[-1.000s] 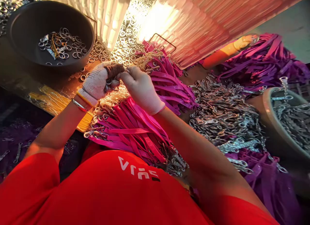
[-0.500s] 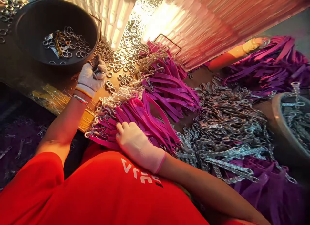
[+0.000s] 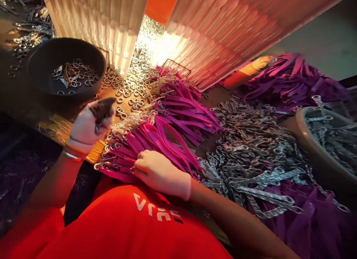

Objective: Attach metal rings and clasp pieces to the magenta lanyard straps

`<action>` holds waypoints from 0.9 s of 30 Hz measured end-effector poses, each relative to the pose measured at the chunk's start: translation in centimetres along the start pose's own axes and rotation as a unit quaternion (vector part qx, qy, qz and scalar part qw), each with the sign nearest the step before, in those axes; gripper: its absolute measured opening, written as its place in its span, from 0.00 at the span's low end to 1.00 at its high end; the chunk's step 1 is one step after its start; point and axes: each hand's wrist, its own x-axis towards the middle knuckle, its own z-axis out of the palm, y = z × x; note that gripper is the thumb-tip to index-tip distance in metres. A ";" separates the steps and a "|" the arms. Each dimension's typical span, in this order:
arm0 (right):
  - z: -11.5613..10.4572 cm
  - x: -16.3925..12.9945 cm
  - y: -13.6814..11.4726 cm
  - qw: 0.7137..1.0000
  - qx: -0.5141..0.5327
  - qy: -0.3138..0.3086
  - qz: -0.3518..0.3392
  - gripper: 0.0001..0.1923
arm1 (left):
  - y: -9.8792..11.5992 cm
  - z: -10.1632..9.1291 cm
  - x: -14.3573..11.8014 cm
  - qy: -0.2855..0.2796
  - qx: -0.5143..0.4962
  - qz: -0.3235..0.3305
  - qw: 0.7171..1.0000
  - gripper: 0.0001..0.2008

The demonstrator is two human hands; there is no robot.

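Note:
My left hand (image 3: 93, 123), in a white glove with dark-stained fingers, hovers near the table's front edge, between the black bowl and the purple straps. Its fingers are curled closed; whatever they hold is hidden. My right hand (image 3: 161, 173), in a pale glove, lies at the near edge of a bundle of purple straps (image 3: 170, 140). Those fingers are bent in, their tips out of sight, so I cannot tell what they grip. Metal rings and chain links (image 3: 131, 119) line the straps' left ends. Loose metal rings (image 3: 122, 93) lie spread beyond my left hand.
A black bowl (image 3: 36, 78) with some rings stands at the left. Corrugated panels (image 3: 212, 36) rise at the back beside a bright light. To the right are piled metal chain pieces (image 3: 256, 136), a tub (image 3: 302, 121) of more pieces, and another purple strap heap (image 3: 301, 78).
My left hand has drawn back from the rings beside the bowl, towards me, staying closed. My right hand stays at the straps. The whole view has shifted, with the bowl now lower.

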 end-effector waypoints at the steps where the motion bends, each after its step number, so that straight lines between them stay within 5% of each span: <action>1: -0.6 -0.3 0.8 0.995 0.077 0.066 0.002 0.15 | -0.7 0.0 -0.8 -0.015 0.052 0.027 0.998 0.06; 4: -2.2 -1.3 2.8 0.925 0.302 0.230 0.036 0.11 | -3.2 0.7 -2.5 -0.060 0.164 0.025 0.984 0.13; 8: -2.3 -2.0 3.3 0.873 0.409 0.259 0.067 0.11 | -5.7 3.1 -2.7 -0.129 0.182 -0.020 0.975 0.18; 13: -1.6 -2.3 2.8 0.869 0.419 0.258 0.048 0.10 | -6.7 5.8 -1.3 -0.159 0.187 -0.001 0.969 0.18; 19: -3.6 -3.7 4.1 0.844 0.378 0.358 0.131 0.12 | -6.7 6.4 -0.1 -0.124 0.141 -0.095 0.978 0.15; 27: -5.7 -2.6 5.1 0.910 0.188 0.362 0.066 0.12 | -7.3 7.3 0.7 -0.149 0.025 -0.154 0.976 0.15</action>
